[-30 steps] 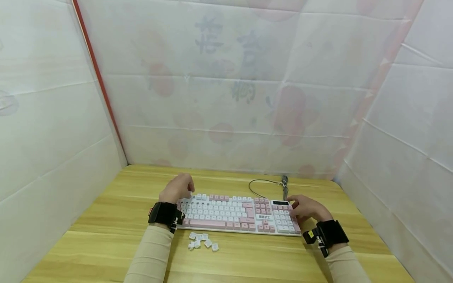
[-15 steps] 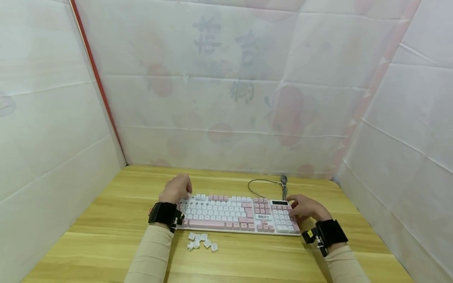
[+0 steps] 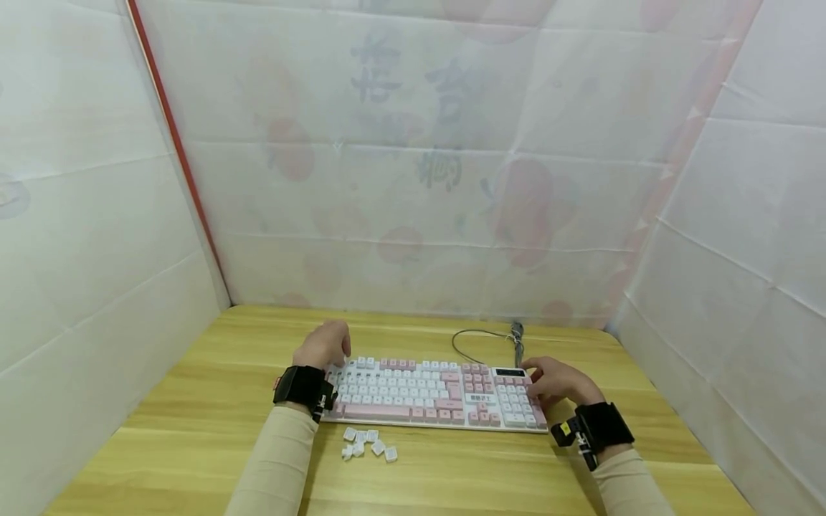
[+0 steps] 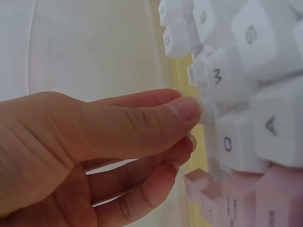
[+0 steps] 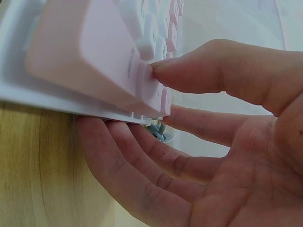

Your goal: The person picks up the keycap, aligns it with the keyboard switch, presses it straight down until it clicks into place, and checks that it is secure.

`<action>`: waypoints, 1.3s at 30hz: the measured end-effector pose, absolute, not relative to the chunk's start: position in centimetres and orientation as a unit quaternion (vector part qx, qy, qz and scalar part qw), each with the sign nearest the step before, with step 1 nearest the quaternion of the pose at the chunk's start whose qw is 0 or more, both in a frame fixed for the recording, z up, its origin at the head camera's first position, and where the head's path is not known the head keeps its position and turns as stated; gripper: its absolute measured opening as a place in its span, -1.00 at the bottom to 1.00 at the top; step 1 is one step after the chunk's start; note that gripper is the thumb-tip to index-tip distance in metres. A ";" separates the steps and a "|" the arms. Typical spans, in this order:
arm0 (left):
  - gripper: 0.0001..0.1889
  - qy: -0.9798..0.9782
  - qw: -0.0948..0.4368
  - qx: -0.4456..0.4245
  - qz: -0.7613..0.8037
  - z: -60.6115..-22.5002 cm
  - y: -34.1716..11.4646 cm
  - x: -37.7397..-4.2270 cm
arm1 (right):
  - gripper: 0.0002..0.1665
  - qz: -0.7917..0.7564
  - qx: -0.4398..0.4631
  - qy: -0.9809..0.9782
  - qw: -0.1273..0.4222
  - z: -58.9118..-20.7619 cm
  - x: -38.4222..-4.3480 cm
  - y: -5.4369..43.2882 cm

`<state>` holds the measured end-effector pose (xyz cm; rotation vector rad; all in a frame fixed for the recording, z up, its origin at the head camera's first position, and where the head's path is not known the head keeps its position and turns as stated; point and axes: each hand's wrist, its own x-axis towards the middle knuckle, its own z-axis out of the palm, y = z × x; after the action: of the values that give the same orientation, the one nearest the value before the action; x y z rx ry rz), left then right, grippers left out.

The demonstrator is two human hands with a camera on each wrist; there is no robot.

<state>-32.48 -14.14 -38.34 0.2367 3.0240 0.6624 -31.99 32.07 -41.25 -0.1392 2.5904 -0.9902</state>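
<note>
A pink and white keyboard (image 3: 413,390) lies across the table, with bare low switch spots in its number row. My left hand (image 3: 325,345) is at its upper left corner. In the left wrist view, the thumb and index finger of the left hand (image 4: 128,127) pinch right at the number row beside the Q key (image 4: 236,142); a keycap there is mostly hidden behind the thumb. My right hand (image 3: 561,380) grips the keyboard's right end. In the right wrist view, the thumb of the right hand (image 5: 213,123) presses the pink keys (image 5: 90,61), and its fingers curl against the lower edge.
Several loose white keycaps (image 3: 360,435) lie on the wooden table (image 3: 452,473) in front of the keyboard. A bundled grey cable (image 3: 518,340) lies behind it. White sheet walls (image 3: 413,179) enclose the back and both sides.
Both hands stay in place, the left pinching at the number row and the right gripping the keyboard. The head view shifts slightly.
</note>
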 end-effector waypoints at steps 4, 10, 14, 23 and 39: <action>-0.75 0.974 0.022 0.076 0.211 -38.6 -14.0 -32.6 | -0.12 -0.356 -0.047 0.915 0.186 -41.3 -31.9 32.1; -0.78 0.974 0.013 0.092 0.208 -38.7 -13.9 -32.7 | -0.14 -0.353 -0.049 0.916 0.185 -41.5 -32.2 32.2; -0.83 0.976 0.013 0.100 0.193 -38.6 -13.9 -32.9 | -0.14 -0.350 -0.050 0.917 0.183 -41.5 -32.2 32.2; -0.44 0.972 0.010 0.118 0.205 -38.2 -13.7 -32.8 | -0.15 -0.347 -0.047 0.919 0.179 -41.3 -32.0 32.1; -0.49 0.975 0.001 0.127 0.184 -38.3 -13.5 -33.1 | -0.14 -0.349 -0.050 0.918 0.182 -41.2 -31.8 32.2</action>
<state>-33.07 -13.52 -38.32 0.3990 3.0605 0.5763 -31.83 32.19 -41.23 -0.1410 2.5919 -0.9846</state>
